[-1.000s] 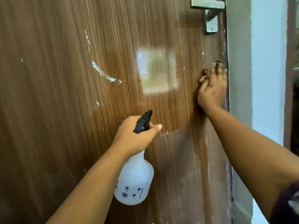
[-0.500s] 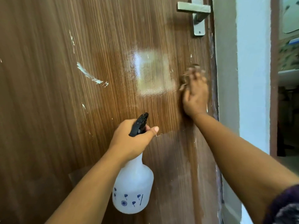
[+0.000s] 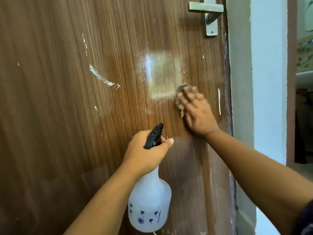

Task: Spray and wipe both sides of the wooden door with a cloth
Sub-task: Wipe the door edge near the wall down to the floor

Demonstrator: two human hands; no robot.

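Pressing cloth (image 3: 179, 106) under right hand (image 3: 197, 112) against door (image 3: 67, 116).

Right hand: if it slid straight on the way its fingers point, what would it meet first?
Probably the pale glossy patch, just up-left of the right hand and its cloth on the door.

Pale blue wall (image 3: 269, 82) right of a grey-painted frame (image 3: 240, 82), a dim, blurred room (image 3: 304, 116) beyond.
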